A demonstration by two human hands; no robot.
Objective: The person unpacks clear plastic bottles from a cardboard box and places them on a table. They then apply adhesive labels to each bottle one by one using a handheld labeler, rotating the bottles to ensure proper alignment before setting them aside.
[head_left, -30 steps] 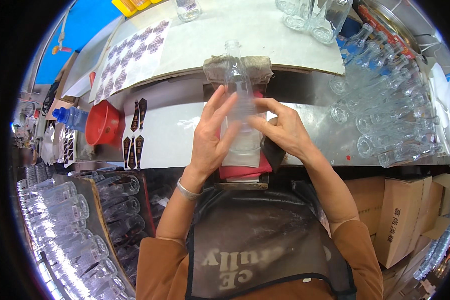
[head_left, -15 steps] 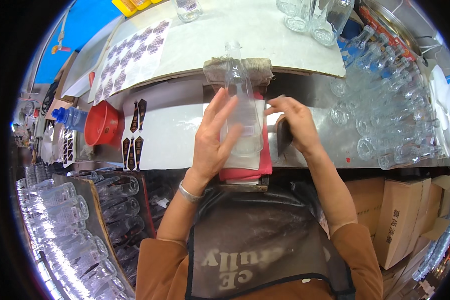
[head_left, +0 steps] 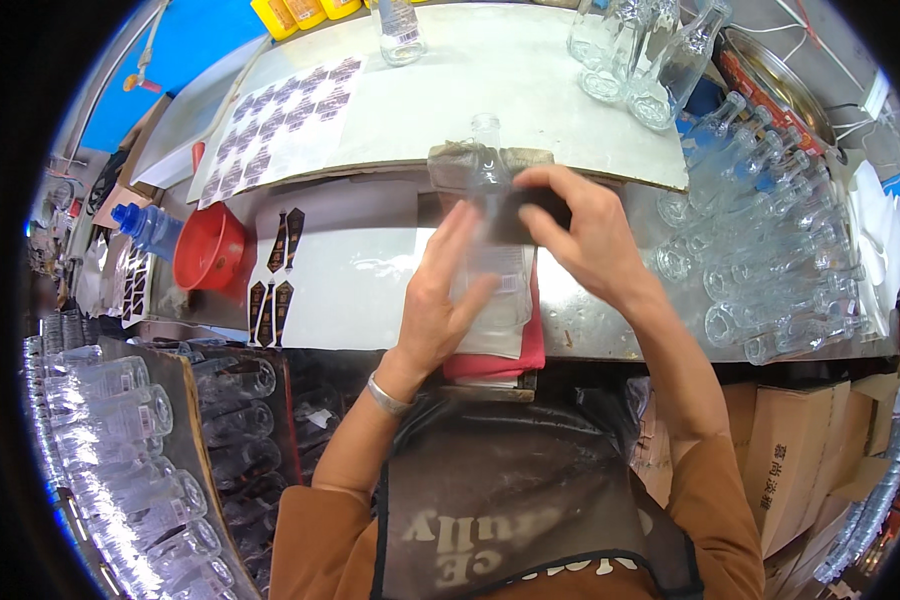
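Observation:
A clear glass bottle [head_left: 510,285] lies along a work stand, its base toward me. Its neck rests on a cloth-wrapped support [head_left: 452,168]. Beneath its body are pale sheets and a pink cloth [head_left: 530,355]. My right hand [head_left: 595,235] pinches a dark flat scraper-like piece [head_left: 505,212], blurred, over the bottle's upper body. To the bottle's left, my left hand [head_left: 432,300] has its fingers stretched and thumb apart, partly smeared by motion. Whether it touches the glass I cannot tell.
A sheet of printed labels [head_left: 282,125] lies on the raised white board. Dark tie-shaped labels [head_left: 270,312] and a red bowl [head_left: 210,248] are at left. Many glass bottles [head_left: 760,260] lie at right, with others in crates [head_left: 120,410] lower left and cardboard boxes [head_left: 795,460] lower right.
My right hand has swung left, bringing the dark piece from beside the bottle to over its upper body. My left hand stays by the bottle's left side. The whole view has shifted slightly.

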